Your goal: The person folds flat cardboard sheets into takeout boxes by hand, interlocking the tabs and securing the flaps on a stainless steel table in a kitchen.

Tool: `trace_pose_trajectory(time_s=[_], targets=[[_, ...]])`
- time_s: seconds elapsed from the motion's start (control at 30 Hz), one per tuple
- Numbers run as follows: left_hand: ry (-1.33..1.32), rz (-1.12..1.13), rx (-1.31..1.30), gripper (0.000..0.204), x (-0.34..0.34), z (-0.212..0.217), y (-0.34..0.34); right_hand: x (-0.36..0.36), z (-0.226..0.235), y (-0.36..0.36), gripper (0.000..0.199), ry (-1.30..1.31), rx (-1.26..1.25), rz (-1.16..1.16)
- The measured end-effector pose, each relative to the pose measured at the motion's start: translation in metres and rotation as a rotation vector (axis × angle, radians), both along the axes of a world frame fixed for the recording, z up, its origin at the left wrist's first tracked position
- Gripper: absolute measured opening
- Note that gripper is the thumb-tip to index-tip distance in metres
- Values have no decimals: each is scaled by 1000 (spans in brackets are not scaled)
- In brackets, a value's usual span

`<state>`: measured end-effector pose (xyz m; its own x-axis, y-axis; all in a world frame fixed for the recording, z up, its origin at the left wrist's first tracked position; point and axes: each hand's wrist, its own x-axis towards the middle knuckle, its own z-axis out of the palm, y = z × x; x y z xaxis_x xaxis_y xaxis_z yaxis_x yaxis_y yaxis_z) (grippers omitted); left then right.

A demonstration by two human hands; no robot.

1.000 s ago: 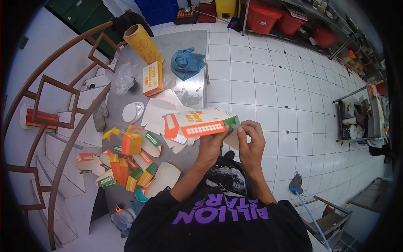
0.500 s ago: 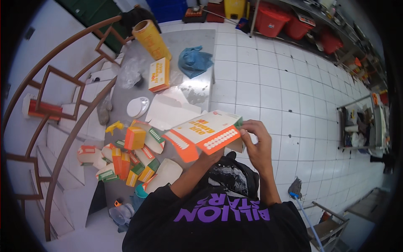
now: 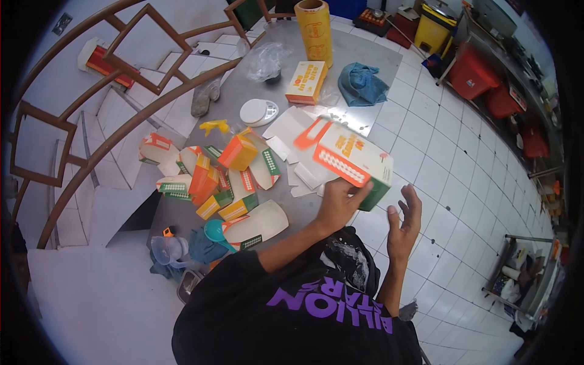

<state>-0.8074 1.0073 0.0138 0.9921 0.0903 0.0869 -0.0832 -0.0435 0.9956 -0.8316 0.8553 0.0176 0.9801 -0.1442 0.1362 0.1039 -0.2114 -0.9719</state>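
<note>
The left hand (image 3: 337, 208) is gripping a half-made box (image 3: 356, 149); the right hand (image 3: 404, 226) is holding nothing; flat cards (image 3: 285, 129) are lying unfolded.

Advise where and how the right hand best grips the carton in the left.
Probably the green end of the carton, from the right: it faces the open right hand, while the left hand holds its near edge and an orange flap juts from the opposite end.
</note>
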Motion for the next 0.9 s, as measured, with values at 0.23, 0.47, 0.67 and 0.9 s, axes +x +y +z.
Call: trace_pose_trajectory(time_s=[0.23, 0.47, 0.67, 0.9], targets=[[-238, -350, 535, 16, -26, -4, -11, 20, 30, 14, 60, -84, -204, 66], [-288, -112, 399, 43, -15, 39, -4, 23, 17, -44, 54, 69, 180, -78], [129, -261, -302, 58, 14, 24, 8, 7, 18, -39, 54, 157, 413, -7], [256, -565, -534, 39, 19, 9, 15, -5, -1, -53, 37, 129, 387, 13]])
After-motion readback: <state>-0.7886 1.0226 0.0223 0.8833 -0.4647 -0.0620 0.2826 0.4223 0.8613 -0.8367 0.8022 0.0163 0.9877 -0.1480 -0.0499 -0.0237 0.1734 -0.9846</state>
